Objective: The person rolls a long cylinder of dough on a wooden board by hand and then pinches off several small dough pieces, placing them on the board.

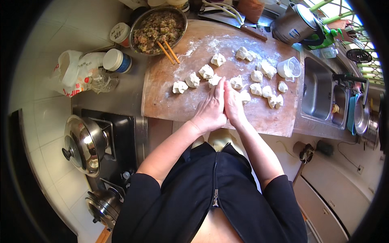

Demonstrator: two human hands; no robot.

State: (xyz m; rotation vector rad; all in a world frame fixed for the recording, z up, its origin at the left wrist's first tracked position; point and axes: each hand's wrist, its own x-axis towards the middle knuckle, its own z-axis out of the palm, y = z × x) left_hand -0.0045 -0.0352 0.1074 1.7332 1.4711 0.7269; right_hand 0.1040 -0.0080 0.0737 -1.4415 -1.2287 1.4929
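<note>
My left hand (211,110) and my right hand (233,105) are pressed palm to palm above the near part of a wooden board (170,106). Their fingers point away from me. Whether anything lies between the palms is hidden. Just beyond the fingertips sits a lump of white dough (214,80), partly covered by my left hand. Another dough lump (245,96) rests right beside my right hand. Several more pieces, such as one dough lump (180,87) at the left and another (283,86) at the right, are spread over the floured wood.
A metal bowl of minced filling (158,27) with chopsticks (168,53) stands at the far left. A plastic measuring cup (288,68) is near the sink (316,88). A knife (253,32) lies at the back. Left are a stove (124,145) and a lidded pan (86,145).
</note>
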